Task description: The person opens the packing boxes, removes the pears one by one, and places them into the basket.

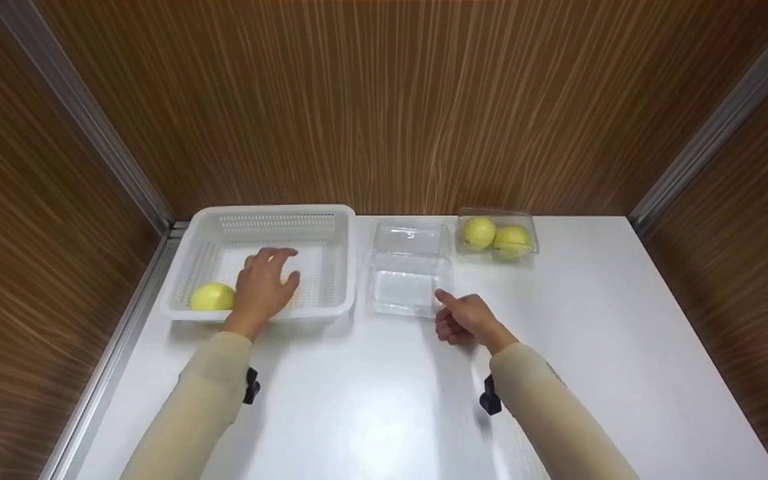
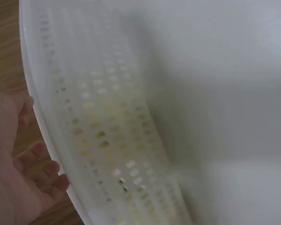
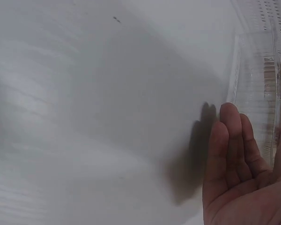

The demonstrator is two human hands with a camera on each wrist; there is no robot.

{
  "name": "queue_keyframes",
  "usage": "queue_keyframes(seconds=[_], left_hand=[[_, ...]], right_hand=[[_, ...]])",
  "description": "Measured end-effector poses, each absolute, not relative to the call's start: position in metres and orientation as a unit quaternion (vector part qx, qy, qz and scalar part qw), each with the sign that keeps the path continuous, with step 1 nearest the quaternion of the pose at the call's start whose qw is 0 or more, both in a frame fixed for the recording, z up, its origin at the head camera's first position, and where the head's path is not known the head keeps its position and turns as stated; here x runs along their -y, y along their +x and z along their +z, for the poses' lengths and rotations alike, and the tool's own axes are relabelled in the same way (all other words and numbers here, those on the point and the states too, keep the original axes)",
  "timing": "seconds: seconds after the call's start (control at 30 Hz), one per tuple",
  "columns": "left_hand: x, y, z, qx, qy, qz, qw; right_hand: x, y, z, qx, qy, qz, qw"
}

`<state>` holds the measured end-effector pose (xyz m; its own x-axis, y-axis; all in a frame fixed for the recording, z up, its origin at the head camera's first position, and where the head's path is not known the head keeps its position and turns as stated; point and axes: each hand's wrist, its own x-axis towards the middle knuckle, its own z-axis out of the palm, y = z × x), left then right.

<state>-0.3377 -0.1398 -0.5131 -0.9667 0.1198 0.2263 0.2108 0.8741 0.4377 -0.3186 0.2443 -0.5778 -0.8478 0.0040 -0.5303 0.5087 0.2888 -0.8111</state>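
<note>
My left hand (image 1: pixel 265 283) is over the white plastic basket (image 1: pixel 345 257), its fingers spread and bent. A yellow fruit, perhaps a lemon, shows only in slivers beneath it; contact is hidden. To its left in the basket lies another yellow fruit (image 1: pixel 211 297). In the left wrist view, the basket's slotted wall (image 2: pixel 110 126) hides the fruit. An opened clear plastic clamshell box (image 1: pixel 405 288) lies to the basket's right. Beside its near right corner is my right hand (image 1: pixel 467 319), thumb at the rim, fingers loosely bent outside the wall. The right wrist view shows these fingers (image 3: pixel 230 145) fairly straight.
Another clear box (image 1: pixel 527 217) with two yellow fruits (image 1: pixel 495 237) stands at the back, right of the opened clamshell. Wood-patterned panels (image 1: pixel 397 107) enclose the white table (image 1: pixel 371 400) at the back and both sides.
</note>
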Motion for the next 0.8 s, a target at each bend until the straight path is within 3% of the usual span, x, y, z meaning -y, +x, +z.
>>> queue_keyframes(seconds=[0.1,0.2,0.4,0.63,0.7,0.8], left_hand=[[0.107,-0.341,-0.500,0.941,-0.139,-0.265,0.159],[0.071,-0.342,-0.489,0.924,-0.187,-0.287,0.169],[0.009,-0.344,-0.474,0.922,-0.221,-0.304,0.089],[-0.053,-0.357,-0.483,0.885,-0.186,-0.428,-0.003],[-0.065,-0.358,-0.493,0.879,-0.179,-0.442,-0.030],[-0.077,-0.354,-0.504,0.879,-0.166,-0.442,-0.061]], right_hand=[[-0.243,-0.316,-0.575,-0.760,0.161,-0.593,0.211],[-0.246,-0.312,-0.571,-0.763,0.157,-0.592,0.209],[-0.271,-0.311,-0.558,-0.805,0.164,-0.543,0.174],[-0.309,-0.306,-0.540,-0.871,0.250,-0.419,-0.063],[-0.316,-0.304,-0.538,-0.857,0.273,-0.426,-0.096],[-0.322,-0.301,-0.533,-0.836,0.279,-0.463,-0.096]])
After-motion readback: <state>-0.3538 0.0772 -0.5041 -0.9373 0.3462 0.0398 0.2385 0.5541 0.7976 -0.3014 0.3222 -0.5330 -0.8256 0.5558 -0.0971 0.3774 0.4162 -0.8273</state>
